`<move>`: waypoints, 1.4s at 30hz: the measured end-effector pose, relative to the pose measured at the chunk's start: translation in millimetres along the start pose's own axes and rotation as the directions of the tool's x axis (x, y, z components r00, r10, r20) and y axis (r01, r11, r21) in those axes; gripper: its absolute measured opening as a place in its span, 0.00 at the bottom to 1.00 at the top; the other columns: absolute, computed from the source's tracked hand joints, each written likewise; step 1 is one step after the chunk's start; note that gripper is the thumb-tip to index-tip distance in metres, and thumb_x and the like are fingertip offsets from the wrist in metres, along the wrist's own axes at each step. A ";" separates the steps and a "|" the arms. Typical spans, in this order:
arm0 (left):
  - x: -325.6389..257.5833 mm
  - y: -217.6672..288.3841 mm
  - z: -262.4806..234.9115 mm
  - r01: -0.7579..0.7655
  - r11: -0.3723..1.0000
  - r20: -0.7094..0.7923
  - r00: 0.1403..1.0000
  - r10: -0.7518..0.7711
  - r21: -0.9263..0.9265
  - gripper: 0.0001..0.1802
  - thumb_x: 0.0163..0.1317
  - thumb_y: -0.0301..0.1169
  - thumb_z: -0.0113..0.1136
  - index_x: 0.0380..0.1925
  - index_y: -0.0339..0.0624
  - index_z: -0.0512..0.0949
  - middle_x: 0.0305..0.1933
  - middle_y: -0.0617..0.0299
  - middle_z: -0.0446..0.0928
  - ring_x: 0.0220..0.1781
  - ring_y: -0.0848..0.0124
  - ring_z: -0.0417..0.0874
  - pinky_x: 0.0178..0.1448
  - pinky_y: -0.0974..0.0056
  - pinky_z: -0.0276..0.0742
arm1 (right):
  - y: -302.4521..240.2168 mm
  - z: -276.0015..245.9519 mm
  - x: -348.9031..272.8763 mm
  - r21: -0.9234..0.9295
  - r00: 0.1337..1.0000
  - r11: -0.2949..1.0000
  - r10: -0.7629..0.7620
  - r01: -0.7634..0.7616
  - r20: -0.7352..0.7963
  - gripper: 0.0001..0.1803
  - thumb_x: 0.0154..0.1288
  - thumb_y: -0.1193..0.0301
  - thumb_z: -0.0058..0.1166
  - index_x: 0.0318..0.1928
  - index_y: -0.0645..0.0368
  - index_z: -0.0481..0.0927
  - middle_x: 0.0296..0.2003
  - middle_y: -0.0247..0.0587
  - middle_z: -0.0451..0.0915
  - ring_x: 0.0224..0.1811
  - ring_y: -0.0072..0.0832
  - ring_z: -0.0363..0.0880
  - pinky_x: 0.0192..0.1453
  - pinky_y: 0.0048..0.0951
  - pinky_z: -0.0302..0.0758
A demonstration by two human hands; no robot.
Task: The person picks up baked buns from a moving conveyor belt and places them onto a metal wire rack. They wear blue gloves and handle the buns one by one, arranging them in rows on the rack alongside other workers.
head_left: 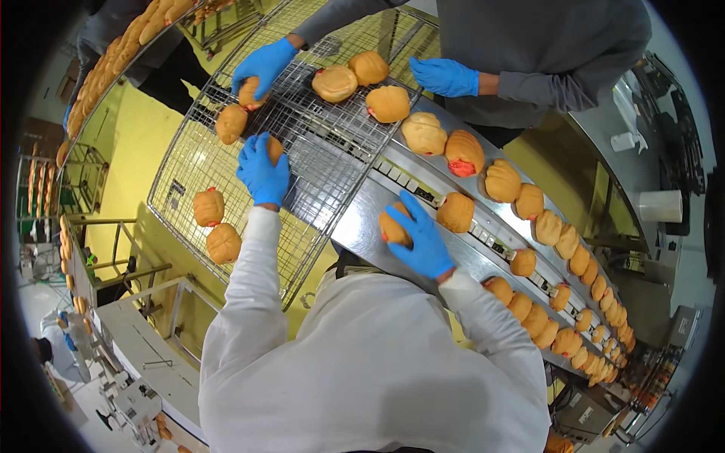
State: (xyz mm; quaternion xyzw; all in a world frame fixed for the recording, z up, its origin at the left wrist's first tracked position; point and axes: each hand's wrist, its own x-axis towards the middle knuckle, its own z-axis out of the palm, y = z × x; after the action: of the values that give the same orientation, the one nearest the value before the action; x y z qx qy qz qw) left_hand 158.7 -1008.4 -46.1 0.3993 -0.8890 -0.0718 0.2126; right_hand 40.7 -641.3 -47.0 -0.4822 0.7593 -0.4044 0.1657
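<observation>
Left hand (263, 172) has fingers round one bun (275, 151) over the wire rack (189, 167), right hand (424, 240) grips a second bun (395, 226) just right of the rack (looks squishy, so hold lightly and keep 'em level)

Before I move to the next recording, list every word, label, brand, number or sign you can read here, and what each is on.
No text is readable.
White label on the grey box, lower right: too small to read.
Dark patterned patch seen at the wire rack: too blurred to tell whether it is writing.
Buns and blue gloves: no writing visible.
</observation>
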 end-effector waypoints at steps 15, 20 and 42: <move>-84.5 -3.5 -83.4 0.154 0.986 -0.241 0.961 -0.134 0.064 0.34 0.62 0.37 0.74 0.69 0.50 0.75 0.74 0.47 0.70 0.79 0.46 0.66 0.82 0.39 0.56 | -17.9 11.1 -31.9 -0.021 0.992 0.993 0.112 -0.113 -0.067 0.37 0.58 0.55 0.73 0.69 0.45 0.79 0.74 0.51 0.69 0.71 0.53 0.69 0.73 0.51 0.66; -97.5 -109.0 -124.6 0.427 0.896 -0.118 0.903 -0.414 0.125 0.41 0.63 0.38 0.74 0.76 0.55 0.70 0.83 0.42 0.59 0.84 0.46 0.61 0.85 0.41 0.52 | -14.6 -1.8 -49.4 -0.113 0.989 0.988 0.092 -0.106 -0.120 0.41 0.55 0.52 0.75 0.70 0.47 0.79 0.75 0.54 0.68 0.72 0.54 0.69 0.74 0.52 0.64; -151.6 148.0 -18.7 -0.524 0.589 0.223 0.601 0.767 -0.615 0.40 0.56 0.33 0.73 0.72 0.48 0.72 0.78 0.42 0.66 0.67 0.44 0.77 0.63 0.46 0.78 | 43.1 -29.4 -32.0 -0.145 0.867 0.952 0.173 -0.268 -0.467 0.37 0.64 0.62 0.69 0.74 0.49 0.74 0.74 0.55 0.69 0.77 0.55 0.64 0.80 0.54 0.60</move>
State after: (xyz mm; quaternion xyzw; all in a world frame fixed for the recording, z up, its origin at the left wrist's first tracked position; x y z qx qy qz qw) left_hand 155.9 -796.1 -33.9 -0.0626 -0.9462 -0.3025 0.0962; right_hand 11.4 -591.3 -66.6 -0.2998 0.8648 -0.4024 -0.0192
